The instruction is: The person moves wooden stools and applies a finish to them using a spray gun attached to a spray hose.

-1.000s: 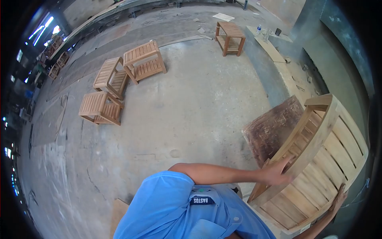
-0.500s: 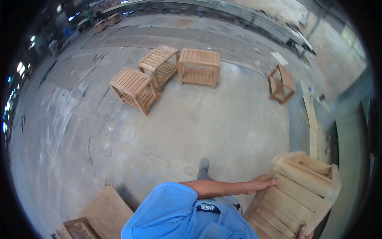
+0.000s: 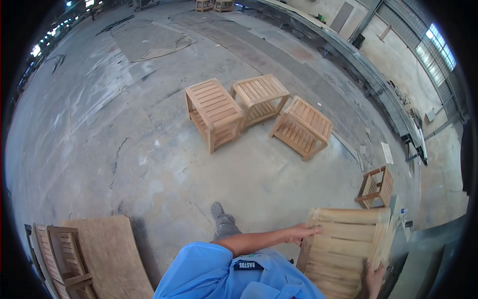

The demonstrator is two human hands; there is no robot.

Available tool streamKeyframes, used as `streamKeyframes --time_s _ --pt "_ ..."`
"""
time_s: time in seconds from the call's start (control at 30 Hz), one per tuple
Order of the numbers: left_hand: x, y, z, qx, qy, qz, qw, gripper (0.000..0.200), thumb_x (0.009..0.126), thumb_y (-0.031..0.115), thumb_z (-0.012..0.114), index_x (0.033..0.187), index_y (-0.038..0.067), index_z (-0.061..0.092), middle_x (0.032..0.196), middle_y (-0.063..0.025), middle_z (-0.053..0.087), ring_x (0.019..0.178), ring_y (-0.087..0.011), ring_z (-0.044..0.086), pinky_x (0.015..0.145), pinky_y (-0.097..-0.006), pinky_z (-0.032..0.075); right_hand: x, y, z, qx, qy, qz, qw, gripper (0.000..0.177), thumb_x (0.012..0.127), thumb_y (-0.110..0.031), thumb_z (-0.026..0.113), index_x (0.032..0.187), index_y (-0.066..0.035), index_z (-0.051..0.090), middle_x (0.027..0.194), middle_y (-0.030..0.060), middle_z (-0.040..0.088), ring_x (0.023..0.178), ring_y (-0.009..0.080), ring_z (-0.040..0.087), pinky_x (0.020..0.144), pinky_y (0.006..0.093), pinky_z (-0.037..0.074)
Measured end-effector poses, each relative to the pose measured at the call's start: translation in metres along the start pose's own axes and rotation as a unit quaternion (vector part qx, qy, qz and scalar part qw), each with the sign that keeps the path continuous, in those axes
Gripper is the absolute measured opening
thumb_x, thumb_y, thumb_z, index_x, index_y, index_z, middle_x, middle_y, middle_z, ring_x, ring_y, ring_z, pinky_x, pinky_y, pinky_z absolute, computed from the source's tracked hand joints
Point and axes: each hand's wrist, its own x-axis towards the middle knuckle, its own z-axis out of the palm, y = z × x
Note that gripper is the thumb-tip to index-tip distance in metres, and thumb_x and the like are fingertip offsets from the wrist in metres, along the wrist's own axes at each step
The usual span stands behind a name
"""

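A slatted wooden stool [image 3: 343, 249] is held up at the lower right, its slatted top turned toward me. My left hand [image 3: 303, 232] grips its left edge, thumb on the slatted side and fingers wrapped behind. On the right edge lies my right hand [image 3: 373, 275], its fingers over the frame. The lower part of the stool runs out of view at the bottom.
Three slatted stools [image 3: 214, 107] stand grouped on the concrete floor ahead. A smaller wooden stool [image 3: 377, 188] sits just beyond the held one. At lower left are a plywood sheet [image 3: 107, 254] and slatted wooden furniture [image 3: 62, 259]. A long bench [image 3: 358, 74] runs along the right wall.
My view has turned left and the floor stools sit lower and farther right. The held stool has swung more upright, and my right hand shows more fully on its edge.
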Motion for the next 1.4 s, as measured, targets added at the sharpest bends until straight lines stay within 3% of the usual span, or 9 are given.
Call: streamKeyframes --time_s 0.1,0.27,0.37,0.43,0.6,0.83,1.03,1.07,1.4 --pt "-0.008 0.04 -0.084 0.038 0.023 0.001 0.999 0.087 0.08 0.076 0.051 0.138 0.01 0.045 0.128 -0.0159 0.056 0.108 -0.0289 0.062 0.082 -0.0424 0.055 0.054 -0.069 0.06 0.012 0.033 -0.017 0.999 0.044 0.088 -0.024 0.067 0.116 0.008 0.056 0.102 0.0164 0.067 0.092 0.022 0.063 0.084 0.0336 0.049" --pt "-0.034 0.073 -0.167 0.016 0.143 0.019 0.989 0.075 0.084 0.072 0.047 0.125 0.009 0.056 0.1 -0.0118 0.062 0.069 -0.0182 0.061 0.057 -0.0314 0.054 0.167 -0.129 0.117 -0.036 -0.049 -0.05 0.997 0.042 0.09 -0.029 0.064 0.111 0.008 0.06 0.099 0.0154 0.068 0.091 0.0205 0.063 0.083 0.0328 0.049" --pt "-0.038 0.088 -0.206 -0.04 0.172 0.045 0.983 0.072 0.087 0.069 0.047 0.124 0.008 0.056 0.098 -0.0113 0.062 0.066 -0.018 0.06 0.055 -0.0308 0.054 0.235 -0.142 0.153 -0.01 -0.081 -0.097 0.992 0.046 0.089 -0.032 0.064 0.113 0.007 0.061 0.104 0.0158 0.067 0.097 0.0236 0.063 0.089 0.0355 0.047" --pt "-0.036 0.098 -0.23 -0.062 0.182 0.039 0.981 0.069 0.089 0.066 0.046 0.124 0.008 0.056 0.102 -0.0128 0.063 0.07 -0.0205 0.063 0.058 -0.032 0.056 0.289 -0.132 0.178 -0.025 -0.068 -0.119 0.99 0.047 0.09 -0.034 0.063 0.115 0.006 0.061 0.107 0.0168 0.067 0.102 0.0253 0.062 0.092 0.0366 0.046" --pt "0.005 0.1 -0.287 -0.121 0.287 0.041 0.949 0.069 0.09 0.064 0.046 0.125 0.005 0.054 0.118 -0.0208 0.061 0.091 -0.031 0.068 0.071 -0.0392 0.059 0.442 -0.164 0.252 -0.164 -0.285 -0.027 0.944 0.059 0.089 -0.044 0.06 0.117 0.008 0.06 0.108 0.0194 0.067 0.102 0.0233 0.063 0.088 0.0357 0.048" --pt "0.059 0.147 -0.332 -0.266 0.422 -0.044 0.866 0.08 0.089 0.067 0.046 0.137 0.004 0.039 0.122 -0.0195 0.059 0.098 -0.035 0.066 0.081 -0.0438 0.057 0.624 -0.161 0.391 -0.131 -0.461 -0.017 0.877 0.076 0.082 -0.057 0.064 0.117 0.009 0.06 0.11 0.0219 0.066 0.102 0.0299 0.064 0.089 0.0371 0.048" --pt "0.154 0.054 -0.404 -0.296 0.505 -0.049 0.809 0.072 0.089 0.065 0.048 0.137 0.01 0.044 0.126 -0.0121 0.057 0.108 -0.0279 0.062 0.081 -0.0432 0.058 0.7 -0.097 0.51 -0.073 -0.502 -0.083 0.858 0.066 0.081 -0.045 0.07 0.119 0.007 0.06 0.116 0.021 0.065 0.109 0.0303 0.062 0.094 0.0386 0.047" --pt "0.163 0.053 -0.421 -0.293 0.521 -0.083 0.797 0.072 0.088 0.065 0.049 0.136 0.011 0.046 0.127 -0.0116 0.057 0.109 -0.0267 0.061 0.08 -0.0422 0.058 0.713 -0.073 0.537 -0.154 -0.417 -0.123 0.887 0.062 0.082 -0.044 0.068 0.12 0.005 0.06 0.116 0.02 0.065 0.11 0.0303 0.061 0.096 0.0396 0.046" --pt "0.171 0.048 -0.532 -0.313 0.573 -0.079 0.753 0.074 0.086 0.066 0.05 0.138 0.014 0.045 0.125 -0.013 0.057 0.108 -0.0279 0.061 0.075 -0.0416 0.06 0.753 -0.076 0.661 -0.152 -0.461 -0.105 0.868 0.089 0.078 -0.066 0.062 0.122 0.011 0.056 0.117 0.0275 0.061 0.113 0.0357 0.057 0.098 0.0418 0.043"
